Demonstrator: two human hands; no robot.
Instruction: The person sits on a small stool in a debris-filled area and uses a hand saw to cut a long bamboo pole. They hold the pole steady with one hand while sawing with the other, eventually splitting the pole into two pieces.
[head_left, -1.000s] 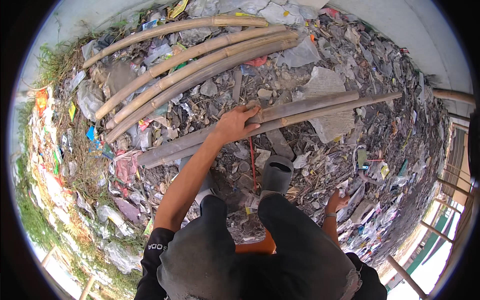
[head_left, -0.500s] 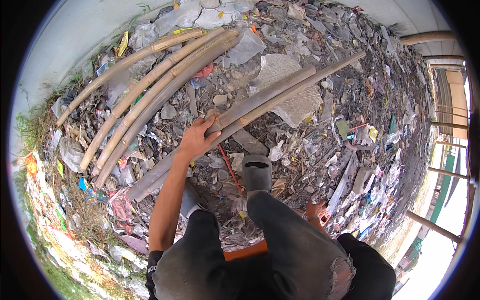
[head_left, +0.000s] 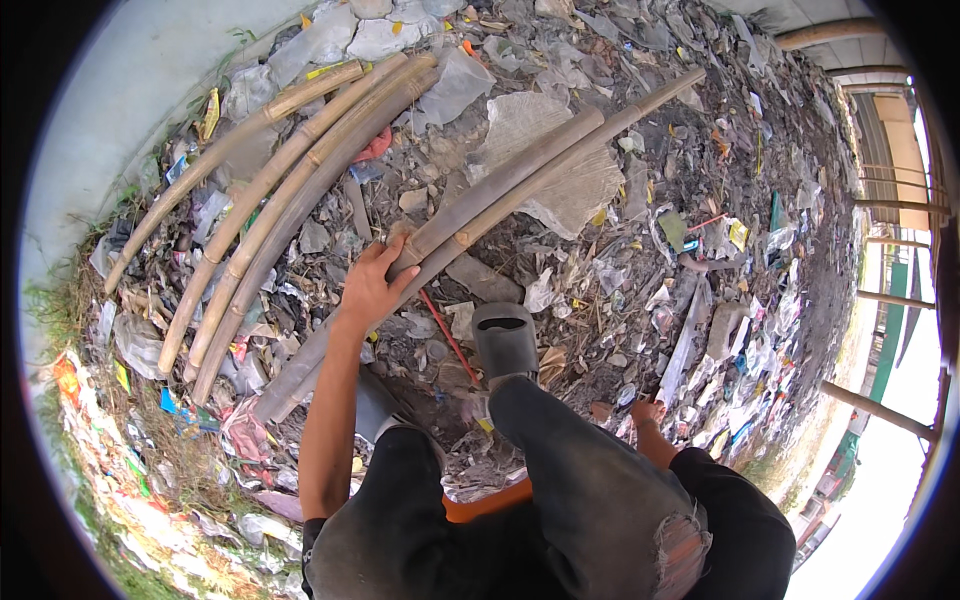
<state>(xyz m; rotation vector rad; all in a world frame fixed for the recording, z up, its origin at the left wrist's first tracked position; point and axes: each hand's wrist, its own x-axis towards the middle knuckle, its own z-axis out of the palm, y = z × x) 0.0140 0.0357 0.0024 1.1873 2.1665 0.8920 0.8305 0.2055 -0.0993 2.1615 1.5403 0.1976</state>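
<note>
Two long grey bamboo poles (head_left: 500,195) lie side by side on the littered ground, running from lower left to upper right. My left hand (head_left: 370,285) is closed over the upper one near its middle, arm stretched forward. My right hand (head_left: 648,412) hangs low beside my right knee, fingers loosely apart, with nothing seen in it; the knee partly hides it. A grey rubber boot (head_left: 505,340) on my foot stands just right of the poles.
Several tan bamboo poles (head_left: 290,165) lie stacked at the upper left by a pale concrete wall (head_left: 130,110). Plastic scraps and rubbish cover the ground. A thin red stick (head_left: 447,335) lies by the boot. Bamboo fence posts (head_left: 880,410) stand at the right. Something orange (head_left: 490,500) shows under my legs.
My left hand has stayed on the grey poles while the view swung, so they now lie steeper. My right hand has moved out to the right of my knee.
</note>
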